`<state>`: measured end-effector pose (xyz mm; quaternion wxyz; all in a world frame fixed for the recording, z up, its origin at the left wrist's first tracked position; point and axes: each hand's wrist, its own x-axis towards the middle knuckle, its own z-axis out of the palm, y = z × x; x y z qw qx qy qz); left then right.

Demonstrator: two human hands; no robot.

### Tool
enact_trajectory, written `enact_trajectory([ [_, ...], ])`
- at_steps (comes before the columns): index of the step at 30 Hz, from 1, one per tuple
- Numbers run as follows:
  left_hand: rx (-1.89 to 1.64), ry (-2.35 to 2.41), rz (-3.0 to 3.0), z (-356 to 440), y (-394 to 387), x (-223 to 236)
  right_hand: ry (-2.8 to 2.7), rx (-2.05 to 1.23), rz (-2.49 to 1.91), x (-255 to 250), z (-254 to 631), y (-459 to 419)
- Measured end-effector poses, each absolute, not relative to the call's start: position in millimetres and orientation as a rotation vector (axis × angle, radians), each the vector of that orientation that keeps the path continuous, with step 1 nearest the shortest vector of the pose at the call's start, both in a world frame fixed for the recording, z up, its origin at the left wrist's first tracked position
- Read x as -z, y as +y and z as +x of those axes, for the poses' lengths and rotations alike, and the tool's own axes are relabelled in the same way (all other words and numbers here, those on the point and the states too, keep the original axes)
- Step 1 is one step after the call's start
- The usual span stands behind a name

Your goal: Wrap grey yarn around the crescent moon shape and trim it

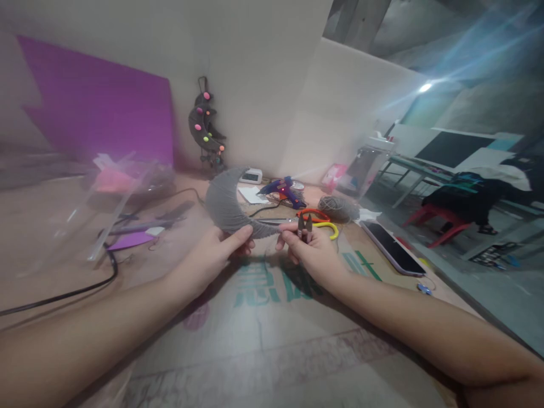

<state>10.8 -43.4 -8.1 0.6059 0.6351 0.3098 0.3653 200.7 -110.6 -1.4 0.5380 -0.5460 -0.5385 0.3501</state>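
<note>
A crescent shape wrapped in grey yarn (pixel 225 198) is held up over the table. My left hand (pixel 227 245) is closed on its lower edge, thumb on top. At the crescent's right tip, the fingers of my right hand (pixel 314 252) are pinched together. That hand also has small dark-jawed cutting pliers (pixel 305 224) in it, jaws apart and pointing up; their handles are hidden in the palm. Just behind lie scissors with an orange handle (pixel 315 214) and a yellow handle (pixel 330 229). A loose grey yarn ball (pixel 338 207) sits further right.
A blue glue gun (pixel 284 190) with a small red light stands at the back. A phone (pixel 393 248) lies near the right table edge. Left are a black cable (pixel 102 279), clear plastic and purple sheet (pixel 114 107). A decorated dark crescent (pixel 204 124) hangs on the wall.
</note>
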Motion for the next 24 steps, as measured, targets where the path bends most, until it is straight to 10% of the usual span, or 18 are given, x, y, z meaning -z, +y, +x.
enact_trajectory([
  [24,-0.838,0.788,1.609,9.2,-41.6,10.1,-1.326,-0.799,-1.301,0.1,200.8,-111.8],
])
